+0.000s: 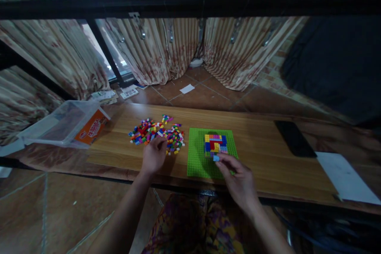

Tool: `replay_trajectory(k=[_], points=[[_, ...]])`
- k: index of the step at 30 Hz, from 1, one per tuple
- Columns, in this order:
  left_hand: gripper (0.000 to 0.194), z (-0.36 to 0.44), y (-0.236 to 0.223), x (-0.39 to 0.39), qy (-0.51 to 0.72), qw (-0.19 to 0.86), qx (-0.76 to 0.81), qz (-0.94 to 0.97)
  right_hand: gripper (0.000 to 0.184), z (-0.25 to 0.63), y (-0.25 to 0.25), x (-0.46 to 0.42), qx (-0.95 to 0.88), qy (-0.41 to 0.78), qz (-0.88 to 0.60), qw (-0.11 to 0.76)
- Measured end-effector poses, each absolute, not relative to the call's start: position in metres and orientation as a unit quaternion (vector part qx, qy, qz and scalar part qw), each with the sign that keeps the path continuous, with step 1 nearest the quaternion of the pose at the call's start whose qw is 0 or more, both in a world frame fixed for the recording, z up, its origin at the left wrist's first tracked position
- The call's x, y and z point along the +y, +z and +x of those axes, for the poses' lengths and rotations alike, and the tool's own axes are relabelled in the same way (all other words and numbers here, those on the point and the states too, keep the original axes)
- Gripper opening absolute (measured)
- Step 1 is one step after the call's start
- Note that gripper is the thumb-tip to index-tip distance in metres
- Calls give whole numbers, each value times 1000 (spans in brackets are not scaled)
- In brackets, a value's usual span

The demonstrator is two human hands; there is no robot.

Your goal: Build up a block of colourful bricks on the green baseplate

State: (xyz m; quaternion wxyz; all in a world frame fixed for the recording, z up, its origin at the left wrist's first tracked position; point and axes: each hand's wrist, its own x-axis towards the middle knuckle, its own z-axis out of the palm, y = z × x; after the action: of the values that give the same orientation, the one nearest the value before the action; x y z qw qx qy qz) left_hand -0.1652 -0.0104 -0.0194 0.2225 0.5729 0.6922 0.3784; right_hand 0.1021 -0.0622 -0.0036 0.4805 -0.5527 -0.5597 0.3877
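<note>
A green baseplate (pixel 195 162) lies on the wooden tabletop, carrying a squarish build of toy bricks (pixel 215 143) in red, yellow, blue, pink and other colours. Between the thumb and fingers of my right hand (pixel 239 178) is a light blue toy brick (pixel 216 158), held just at the near edge of the build. I cannot tell whether it touches the build. My left hand (pixel 154 154) is at the near side of a heap of loose toy bricks (pixel 143 133), left of the baseplate. Its fingers are curled together, and whatever they may hold is hidden.
A clear plastic bin (pixel 64 121) with an orange label stands at the table's left end. On the right lie a black phone-like slab (pixel 295 139) and a white sheet (pixel 348 174). A dark bar (pixel 190 4) crosses in front of the curtains (pixel 166 55).
</note>
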Motion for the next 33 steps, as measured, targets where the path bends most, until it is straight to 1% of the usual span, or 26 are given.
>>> replay_trajectory(k=[3, 6, 9, 17, 22, 26, 30, 33], points=[[23, -164, -22, -6, 352, 166, 689, 611, 24, 133, -11, -49, -596, 279, -605, 448], [23, -161, -24, -3, 348, 137, 684, 626, 27, 145, -19, -31, -605, 239, -609, 454], [23, -159, -25, -3, 345, 127, 676, 638, 27, 140, -28, -16, -611, 237, -592, 470], [21, -152, -24, -3, 357, 123, 671, 638, 25, 133, -47, -8, -606, 233, -600, 468], [20, -124, -14, -10, 348, 146, 634, 675, 27, 130, -49, -7, -578, 250, -606, 485], [26, -83, -4, -22, 331, 154, 573, 734, 33, 129, -49, -7, -567, 251, -602, 504], [37, -45, -1, -31, 266, 139, 522, 799, 35, 135, -51, -7, -536, 265, -598, 533], [45, -28, -2, -31, 216, 114, 517, 821, 35, 138, -54, -5, -517, 271, -611, 535]])
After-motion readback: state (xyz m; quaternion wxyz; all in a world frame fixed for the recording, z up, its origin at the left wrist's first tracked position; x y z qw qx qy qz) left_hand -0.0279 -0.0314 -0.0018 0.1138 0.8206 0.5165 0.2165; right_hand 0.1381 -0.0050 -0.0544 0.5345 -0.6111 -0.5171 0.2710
